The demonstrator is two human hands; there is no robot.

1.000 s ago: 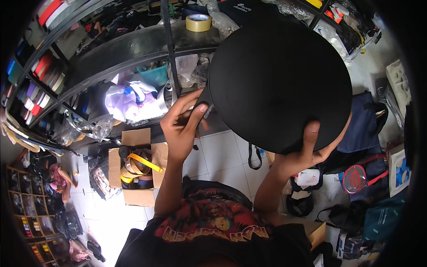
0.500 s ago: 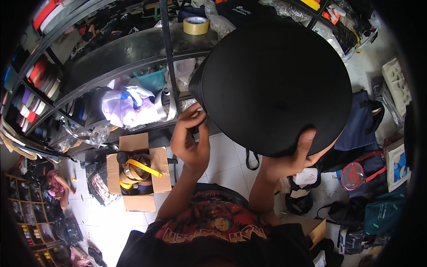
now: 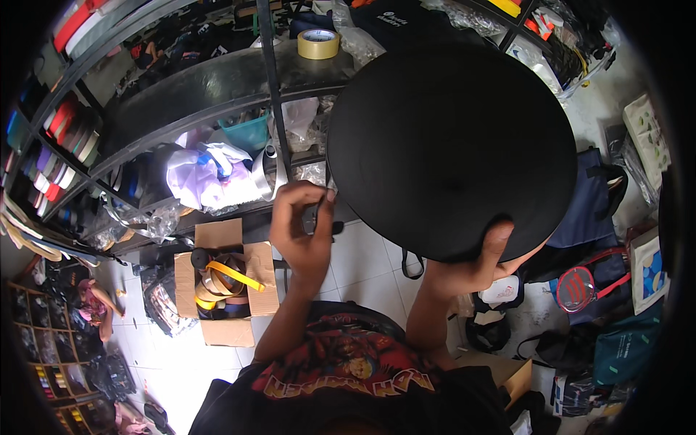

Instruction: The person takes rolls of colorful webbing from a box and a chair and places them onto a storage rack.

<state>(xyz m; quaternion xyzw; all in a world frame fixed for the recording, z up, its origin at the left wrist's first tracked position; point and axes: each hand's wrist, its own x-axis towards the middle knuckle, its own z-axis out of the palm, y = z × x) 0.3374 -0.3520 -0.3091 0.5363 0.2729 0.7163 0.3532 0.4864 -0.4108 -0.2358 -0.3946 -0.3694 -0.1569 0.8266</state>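
Note:
A large black disc-shaped roll of strap [image 3: 449, 152] fills the upper middle, its flat face toward me. My right hand [image 3: 486, 261] grips the roll's lower right edge, thumb on the face and fingers hidden behind. Beside the left edge, my left hand [image 3: 301, 228] pinches a narrow black strap that runs up along the roll's rim. A dark end of it shows below the fingers. Under the roll hangs a small black strap loop [image 3: 412, 265].
An open cardboard box [image 3: 259, 279] with coiled straps stands on the tiled floor at left. A black shelf [image 3: 188, 87] bears a tape roll [image 3: 318, 45] and plastic bags. Bags and a red racket [image 3: 578, 288] lie at right. Another person [image 3: 94, 304] sits far left.
The roll has turned more face-on, so its ridged left side no longer shows. My left hand has moved slightly left and down, with the strap in its fingers. My right hand keeps its grip.

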